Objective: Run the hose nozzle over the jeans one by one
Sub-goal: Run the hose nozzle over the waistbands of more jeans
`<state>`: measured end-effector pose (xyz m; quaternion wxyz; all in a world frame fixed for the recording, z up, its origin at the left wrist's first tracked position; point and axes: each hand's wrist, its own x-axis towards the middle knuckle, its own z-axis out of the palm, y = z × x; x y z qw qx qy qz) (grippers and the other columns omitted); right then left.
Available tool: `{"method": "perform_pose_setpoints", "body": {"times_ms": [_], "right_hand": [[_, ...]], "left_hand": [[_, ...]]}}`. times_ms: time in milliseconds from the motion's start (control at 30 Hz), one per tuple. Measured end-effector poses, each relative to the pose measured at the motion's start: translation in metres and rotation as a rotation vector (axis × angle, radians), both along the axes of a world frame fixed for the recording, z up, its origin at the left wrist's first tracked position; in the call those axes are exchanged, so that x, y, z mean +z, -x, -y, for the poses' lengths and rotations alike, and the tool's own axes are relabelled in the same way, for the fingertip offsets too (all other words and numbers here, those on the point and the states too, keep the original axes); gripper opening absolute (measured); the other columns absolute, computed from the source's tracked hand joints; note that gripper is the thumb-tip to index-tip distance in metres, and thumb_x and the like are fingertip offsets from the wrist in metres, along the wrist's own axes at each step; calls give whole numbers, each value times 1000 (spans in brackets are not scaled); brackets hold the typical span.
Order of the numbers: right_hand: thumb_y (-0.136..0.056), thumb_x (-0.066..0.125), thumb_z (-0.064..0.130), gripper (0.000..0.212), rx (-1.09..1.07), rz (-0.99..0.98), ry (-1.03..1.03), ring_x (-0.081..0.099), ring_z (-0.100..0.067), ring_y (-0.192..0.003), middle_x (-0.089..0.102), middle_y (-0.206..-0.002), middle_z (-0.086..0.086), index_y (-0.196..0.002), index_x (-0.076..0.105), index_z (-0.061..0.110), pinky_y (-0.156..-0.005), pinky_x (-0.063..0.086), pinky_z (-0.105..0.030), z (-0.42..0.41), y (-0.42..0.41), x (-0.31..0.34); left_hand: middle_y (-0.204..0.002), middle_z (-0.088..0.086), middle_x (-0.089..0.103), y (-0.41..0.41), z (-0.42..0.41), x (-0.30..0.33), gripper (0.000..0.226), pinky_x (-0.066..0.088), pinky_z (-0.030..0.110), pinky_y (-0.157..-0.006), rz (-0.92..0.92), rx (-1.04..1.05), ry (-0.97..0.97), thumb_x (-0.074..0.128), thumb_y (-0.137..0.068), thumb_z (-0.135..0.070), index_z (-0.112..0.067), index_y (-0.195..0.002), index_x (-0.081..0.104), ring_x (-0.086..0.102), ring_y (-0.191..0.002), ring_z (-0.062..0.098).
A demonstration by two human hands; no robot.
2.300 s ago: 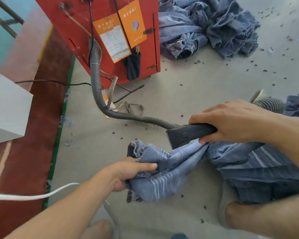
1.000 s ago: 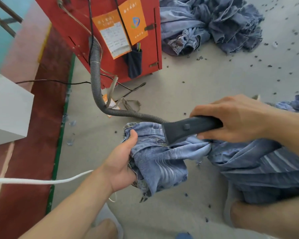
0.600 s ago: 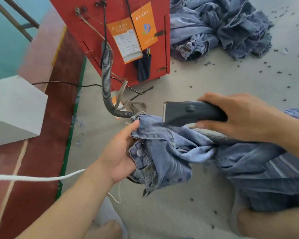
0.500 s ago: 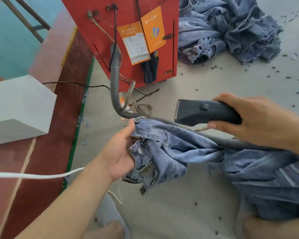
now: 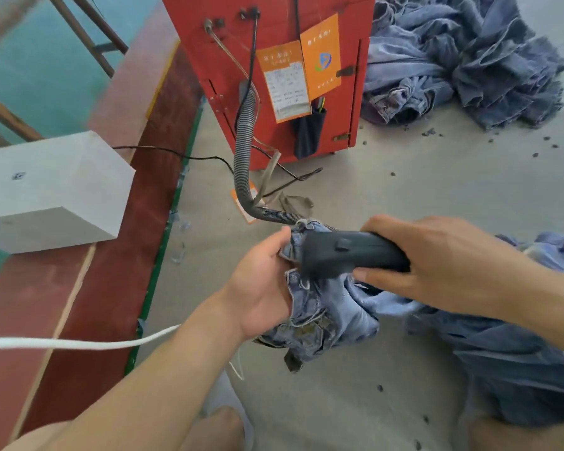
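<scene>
My right hand (image 5: 437, 258) grips the black hose nozzle (image 5: 345, 253), whose flat mouth points left and lies against a bunched pair of light blue jeans (image 5: 326, 317). My left hand (image 5: 261, 288) holds the waistband end of these jeans just left of the nozzle mouth. The grey ribbed hose (image 5: 246, 135) runs from the red machine (image 5: 274, 60) down to the floor and passes behind the jeans. More denim (image 5: 518, 362) lies under my right forearm.
A heap of jeans (image 5: 463, 56) lies on the floor at the back right. A white box (image 5: 52, 190) sits at left on a red strip of floor. A white cord (image 5: 72, 344) crosses at lower left. Dark scraps dot the grey floor (image 5: 437, 190).
The nozzle has come down from above the jeans and moved left onto the waistband end beside my left hand. My left hand keeps its hold on the bunched jeans.
</scene>
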<state>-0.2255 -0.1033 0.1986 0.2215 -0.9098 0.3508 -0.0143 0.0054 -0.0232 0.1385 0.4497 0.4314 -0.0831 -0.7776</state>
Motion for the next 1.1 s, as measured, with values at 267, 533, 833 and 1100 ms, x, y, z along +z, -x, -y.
{"method": "perform_pose_setpoints", "body": {"times_ms": [267, 533, 833, 1100], "right_hand": [[-80, 53, 75, 38, -233, 124, -25, 61, -4, -62, 65, -73, 14, -98, 50, 42, -52, 42, -31, 14, 13, 9], [-85, 51, 69, 39, -306, 89, -20, 58, -11, -59, 60, -67, 8, -97, 50, 33, -53, 43, -33, 15, -2, -5], [-82, 58, 69, 32, -241, 120, -266, 60, -5, -51, 66, -66, 9, -93, 56, 39, -44, 40, -18, 12, 5, -3], [-77, 53, 84, 49, -413, 256, -160, 59, -13, -36, 67, -57, 6, -97, 53, 40, -37, 47, -32, 22, 29, 22]], "left_hand": [[-117, 20, 69, 2, 1, 0, 44, 46, 49, -107, -12, 103, -22, 41, -97, -30, -5, -121, 68, 64, -108, 35], [-141, 22, 61, 16, 3, -3, 45, 47, 50, -112, 24, 72, -80, 47, -106, -25, 1, -141, 58, 57, -133, 38], [-146, 23, 56, 19, 4, -6, 40, 35, 53, -120, 24, 86, 10, 44, -105, -7, -7, -142, 59, 48, -141, 39], [-118, 20, 73, 34, 9, -16, 22, 59, 46, -96, 187, 172, 36, 67, -96, -4, -6, -117, 72, 72, -102, 32]]}}
